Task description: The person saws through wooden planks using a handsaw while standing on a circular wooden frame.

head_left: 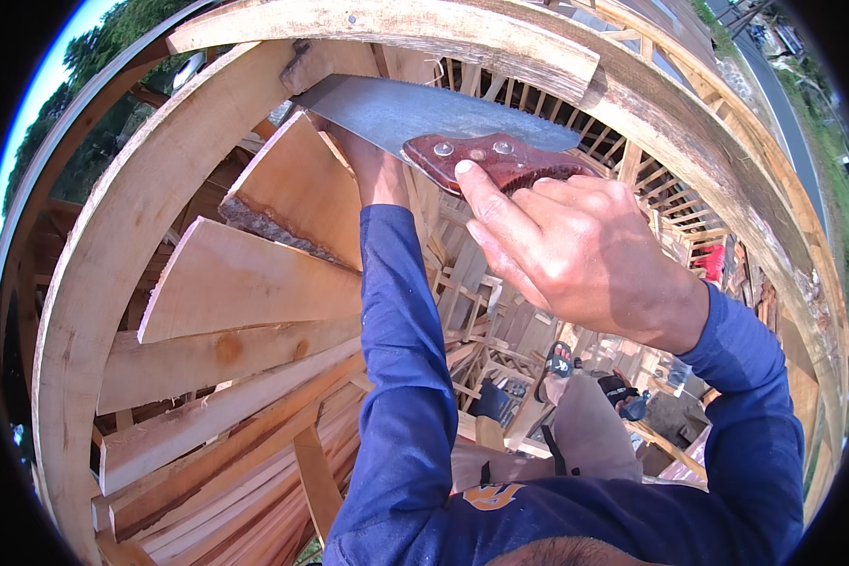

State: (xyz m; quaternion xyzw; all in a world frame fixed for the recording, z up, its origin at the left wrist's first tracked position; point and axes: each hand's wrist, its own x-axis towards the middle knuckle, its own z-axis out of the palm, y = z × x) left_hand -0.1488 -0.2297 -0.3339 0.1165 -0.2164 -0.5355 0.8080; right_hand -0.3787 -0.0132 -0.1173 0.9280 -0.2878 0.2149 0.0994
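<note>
My right hand [590,250] is closed around the dark reddish-brown wooden handle of a handsaw [434,113], with the index finger stretched along the handle's side. The wide grey blade points left, its toothed edge turned away from me and its tip near a wooden block [325,64] between the beams. My left hand [379,172] reaches forward under the blade; its wrist shows, but the blade hides the fingers and anything they may hold. Next to that wrist stands a wide board [302,184] with a rough bark edge, and a second pale board [255,288] lies nearer.
Long timber beams [127,198] surround me on the left and along the far side [396,26]. More planks [226,406] are stacked at the lower left. Slatted timber framing [670,203] drops away below, where a sandalled foot [558,358] rests among wood pieces.
</note>
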